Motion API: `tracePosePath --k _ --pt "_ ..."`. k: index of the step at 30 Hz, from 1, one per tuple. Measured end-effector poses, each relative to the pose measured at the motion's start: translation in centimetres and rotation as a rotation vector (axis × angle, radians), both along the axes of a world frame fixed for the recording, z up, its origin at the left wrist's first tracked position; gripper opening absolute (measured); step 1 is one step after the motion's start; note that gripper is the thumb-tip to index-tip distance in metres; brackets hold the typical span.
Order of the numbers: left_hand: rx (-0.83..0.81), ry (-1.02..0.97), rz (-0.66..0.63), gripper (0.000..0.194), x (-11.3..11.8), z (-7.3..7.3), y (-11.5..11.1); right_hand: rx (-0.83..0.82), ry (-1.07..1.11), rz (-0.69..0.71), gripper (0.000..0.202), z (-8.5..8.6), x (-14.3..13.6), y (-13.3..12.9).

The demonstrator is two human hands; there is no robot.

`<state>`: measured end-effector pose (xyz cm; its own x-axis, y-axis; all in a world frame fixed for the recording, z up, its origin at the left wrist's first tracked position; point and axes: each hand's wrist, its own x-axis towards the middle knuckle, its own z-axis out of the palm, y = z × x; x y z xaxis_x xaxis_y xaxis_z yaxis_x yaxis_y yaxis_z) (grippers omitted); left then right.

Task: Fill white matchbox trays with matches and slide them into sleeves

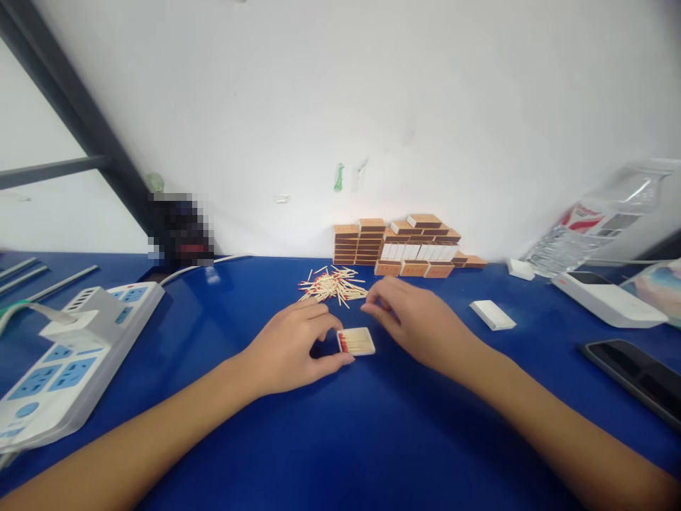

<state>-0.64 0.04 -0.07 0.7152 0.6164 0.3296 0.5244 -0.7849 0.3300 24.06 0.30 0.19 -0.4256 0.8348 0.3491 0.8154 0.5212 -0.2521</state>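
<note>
The left hand has its thumb and index finger spread around the near left end of a small white matchbox tray, its grip partly open and the fingertips at the tray's edges; whether they press on it I cannot tell. The tray lies flat on the blue surface, between the two hands, with a row of matches inside, their red heads toward the left hand. The right hand hovers or rests just beyond the tray and to its right, thumb and fingertips close together near the loose pile of matches; whether its grip is closed on a match I cannot tell. The pile is scattered behind the tray, heads pointing various ways. Behind it, against the white wall, stand stacked matchboxes, orange with brown sides, some showing white faces. To the right lie a small white box, a dark phone, a white device and a leaning clear bottle; a white power strip lies at the left.
</note>
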Motion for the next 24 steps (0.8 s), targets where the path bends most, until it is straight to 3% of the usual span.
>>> tracePosePath --k 4,10,14,20,24 --pt "-0.056 -0.030 -0.021 0.029 0.2 0.0 -0.3 -0.033 0.132 -0.126 0.007 -1.2 1.0 2.6" --pt "-0.001 -0.021 -0.007 0.029 -0.1 0.3 -0.1 -0.109 0.102 -0.131 0.014 -2.2 1.0 5.3" --pt "0.014 -0.001 -0.016 0.029 -0.2 0.2 0.1 -0.206 0.062 -0.134 0.015 -1.9 1.1 5.4" --pt "0.031 0.013 0.018 0.029 -0.4 0.2 0.5 -0.172 -0.074 -0.148 0.015 -2.2 1.9 4.7" --pt "0.027 0.013 0.027 0.028 -0.5 0.1 0.6 -0.170 -0.045 -0.146 0.014 -1.9 2.6 4.1"
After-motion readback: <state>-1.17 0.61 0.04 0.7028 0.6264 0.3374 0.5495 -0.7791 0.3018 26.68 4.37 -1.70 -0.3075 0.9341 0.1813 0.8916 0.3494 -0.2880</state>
